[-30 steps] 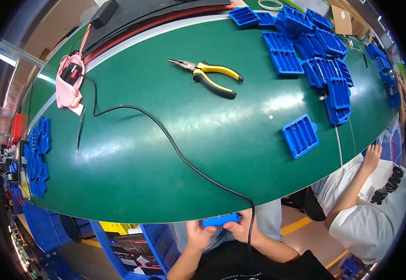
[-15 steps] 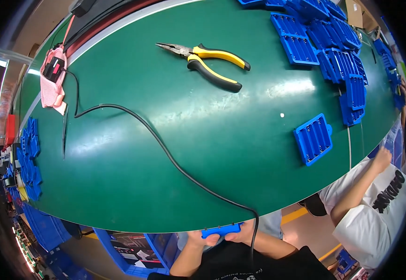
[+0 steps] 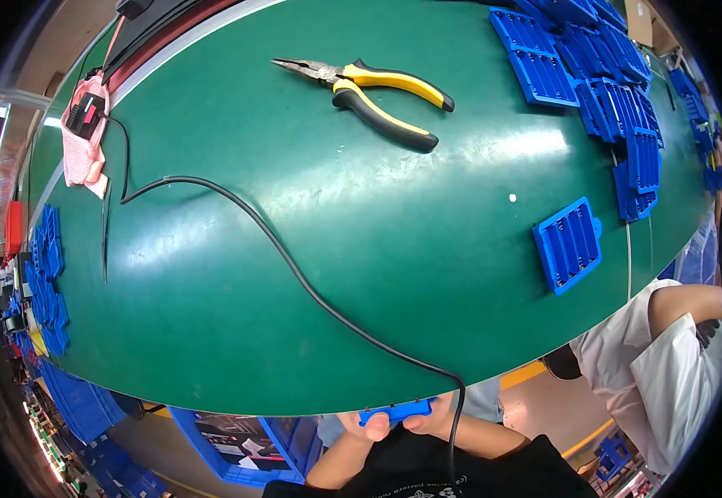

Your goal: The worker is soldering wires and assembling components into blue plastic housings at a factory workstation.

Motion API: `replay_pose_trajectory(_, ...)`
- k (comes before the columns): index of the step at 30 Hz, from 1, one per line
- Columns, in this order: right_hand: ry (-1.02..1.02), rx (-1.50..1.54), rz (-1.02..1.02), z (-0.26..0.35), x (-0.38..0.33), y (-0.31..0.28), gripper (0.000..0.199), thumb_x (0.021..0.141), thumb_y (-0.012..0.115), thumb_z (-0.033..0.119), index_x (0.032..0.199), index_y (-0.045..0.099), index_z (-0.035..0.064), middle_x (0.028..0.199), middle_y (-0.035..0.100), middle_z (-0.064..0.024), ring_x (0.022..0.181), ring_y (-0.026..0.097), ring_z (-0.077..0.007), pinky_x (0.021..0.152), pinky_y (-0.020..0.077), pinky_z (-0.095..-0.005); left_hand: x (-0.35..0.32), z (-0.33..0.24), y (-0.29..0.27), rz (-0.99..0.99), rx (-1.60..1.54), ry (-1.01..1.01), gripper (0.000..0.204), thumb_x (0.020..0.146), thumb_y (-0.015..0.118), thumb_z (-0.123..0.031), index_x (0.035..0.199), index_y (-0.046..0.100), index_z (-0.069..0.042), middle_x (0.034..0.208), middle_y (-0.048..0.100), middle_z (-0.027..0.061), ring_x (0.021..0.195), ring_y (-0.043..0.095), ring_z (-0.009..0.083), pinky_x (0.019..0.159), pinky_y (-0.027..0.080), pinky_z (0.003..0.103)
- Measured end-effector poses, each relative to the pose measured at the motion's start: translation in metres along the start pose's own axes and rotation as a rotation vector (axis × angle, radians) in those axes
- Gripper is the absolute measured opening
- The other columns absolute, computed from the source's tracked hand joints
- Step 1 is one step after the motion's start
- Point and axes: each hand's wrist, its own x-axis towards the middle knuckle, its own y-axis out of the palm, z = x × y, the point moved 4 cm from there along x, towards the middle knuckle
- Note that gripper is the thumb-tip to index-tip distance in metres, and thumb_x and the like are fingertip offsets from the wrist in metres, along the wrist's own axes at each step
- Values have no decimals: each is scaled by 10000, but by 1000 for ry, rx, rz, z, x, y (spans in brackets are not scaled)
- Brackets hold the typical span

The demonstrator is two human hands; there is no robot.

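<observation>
A blue plastic battery holder (image 3: 397,410), seen edge-on, is held low at the table's near edge. My left hand (image 3: 364,424) grips its left end with the thumb over the near side. On its right end my right hand (image 3: 431,421) is closed in the same way. Most of my fingers are hidden behind the holder and under the table edge. A black cable (image 3: 294,270) runs across the table and drops in front of my right wrist. On the right of the table lies a single blue battery holder (image 3: 568,246), its slots facing up.
Needle-nose pliers (image 3: 377,95) with yellow and black handles lie at the far middle. Blue holders (image 3: 535,62) are heaped at the far right, more (image 3: 48,274) at the left edge. A pink cloth (image 3: 84,153) wraps a black device. A co-worker's arm (image 3: 685,307) is at right.
The co-worker's forearm on the right has swung away to the right. My view has shifted slightly, and both my hands keep their hold on the battery holder at the table edge.
</observation>
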Motion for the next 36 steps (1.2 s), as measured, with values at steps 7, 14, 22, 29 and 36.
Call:
replay_pose_trajectory(7, -33, -88, 86, 5, 11, -1, 693, 679, 844, 405, 1177, 587, -2, 1202, 601, -122, 1113, 566, -246, 959, 438, -393, 10, -19, 15, -49, 93, 42, 667, 760, 704, -565, 1086, 525, -11, 992, 561, 62, 886, 549, 186, 779, 447, 328)
replay_pose_trajectory(14, 53, -238, 40, 12, 23, 3, 552, 748, 777, 445, 1056, 658, 4, 1083, 655, -130, 970, 629, -247, 857, 484, -378, 13, -21, 14, -17, 175, 101, 653, 769, 612, -485, 1165, 516, 26, 1101, 579, 130, 968, 572, 228, 851, 463, 366)
replay_pose_trajectory(22, 66, -248, -20, 19, 30, 11, 628, 773, 738, 491, 1107, 613, -26, 1095, 641, -125, 989, 609, -230, 859, 474, -374, 17, -25, 21, -32, 196, 98, 527, 790, 591, -421, 1054, 581, 34, 1002, 612, 102, 901, 584, 211, 814, 469, 353)
replay_pose_trajectory(29, 73, -71, 12, 13, 26, 8, 621, 778, 748, 432, 1144, 543, -26, 1131, 590, -107, 1034, 556, -196, 876, 439, -341, 13, -19, 16, -44, 209, 115, 773, 778, 598, -689, 1045, 580, 36, 980, 616, 86, 840, 593, 173, 753, 491, 311)
replay_pose_trajectory(36, 213, -178, 208, 43, 26, 19, 490, 870, 641, 448, 978, 655, -30, 909, 690, -128, 817, 654, -211, 747, 496, -312, -1, -21, -12, 257, 232, -65, 911, 762, 589, -700, 1168, 542, 114, 1040, 642, 147, 942, 622, 202, 815, 496, 312)
